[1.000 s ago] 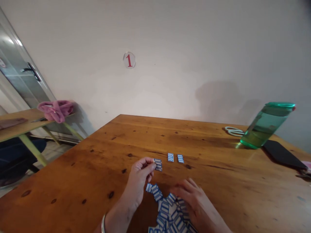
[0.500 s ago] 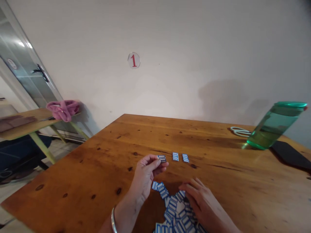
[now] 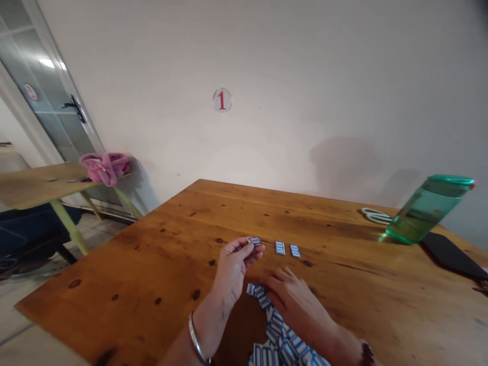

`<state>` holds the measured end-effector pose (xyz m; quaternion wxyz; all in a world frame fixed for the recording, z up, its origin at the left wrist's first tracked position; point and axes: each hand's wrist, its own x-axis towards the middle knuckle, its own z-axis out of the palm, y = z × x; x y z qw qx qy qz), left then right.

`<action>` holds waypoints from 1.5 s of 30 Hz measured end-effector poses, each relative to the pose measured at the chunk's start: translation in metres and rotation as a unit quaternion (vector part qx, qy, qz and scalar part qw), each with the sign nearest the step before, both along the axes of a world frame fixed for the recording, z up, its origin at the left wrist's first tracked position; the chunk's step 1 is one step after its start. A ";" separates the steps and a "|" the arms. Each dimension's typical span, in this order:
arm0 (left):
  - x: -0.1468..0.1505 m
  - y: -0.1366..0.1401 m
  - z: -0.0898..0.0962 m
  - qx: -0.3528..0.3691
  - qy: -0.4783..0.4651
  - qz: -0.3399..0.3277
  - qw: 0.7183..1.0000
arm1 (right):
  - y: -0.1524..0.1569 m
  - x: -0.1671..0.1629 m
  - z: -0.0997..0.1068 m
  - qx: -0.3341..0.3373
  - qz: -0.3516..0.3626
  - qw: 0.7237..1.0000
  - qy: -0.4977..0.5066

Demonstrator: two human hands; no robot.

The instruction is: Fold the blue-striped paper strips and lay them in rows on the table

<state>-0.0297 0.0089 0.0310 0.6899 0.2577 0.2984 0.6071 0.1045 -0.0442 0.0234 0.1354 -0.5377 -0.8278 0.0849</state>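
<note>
My left hand (image 3: 236, 262) pinches a small blue-and-white label sheet (image 3: 254, 241) between thumb and fingers, raised above the wooden table. Blue-bordered blank boxes show on its face. Below lies a loose pile of similar label sheets (image 3: 280, 330), overlapping at many angles and running past the bottom edge. My right hand (image 3: 287, 292) reaches palm down over the pile's upper end, its fingers stretched out and partly apart; what its fingertips touch is hidden. Two groups of label sheets, one on the left (image 3: 280, 248) and one on the right (image 3: 295, 250), lie side by side beyond my hands.
On the table's right stand a tilted-looking green bottle (image 3: 427, 211), a coiled white cable (image 3: 375, 215) and a flat black object (image 3: 453, 256). A second table (image 3: 38, 185) at the left carries a pink fuzzy cloth (image 3: 107, 166). A wall (image 3: 285, 61) closes off the far side.
My right hand has moved left and farther forward across the pile. My left hand still pinches its label sheet, now turned slightly. The view has shifted a little.
</note>
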 end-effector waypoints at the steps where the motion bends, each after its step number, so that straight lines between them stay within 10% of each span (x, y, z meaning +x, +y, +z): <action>1: 0.000 0.001 0.000 -0.003 -0.001 0.002 1.000 | 0.002 -0.004 0.000 -0.013 -0.009 1.000 -0.005; 10: -0.002 0.001 0.000 -0.004 -0.009 -0.003 1.000 | 0.012 -0.014 -0.010 -0.077 -0.034 0.991 0.100; 31: 0.003 -0.003 -0.005 -0.006 0.046 -0.037 0.998 | 0.002 0.047 -0.027 -0.148 -0.155 0.837 0.503; 45: 0.006 -0.007 0.001 -0.020 0.073 -0.048 0.996 | -0.003 0.045 -0.030 -0.089 -0.140 0.897 0.410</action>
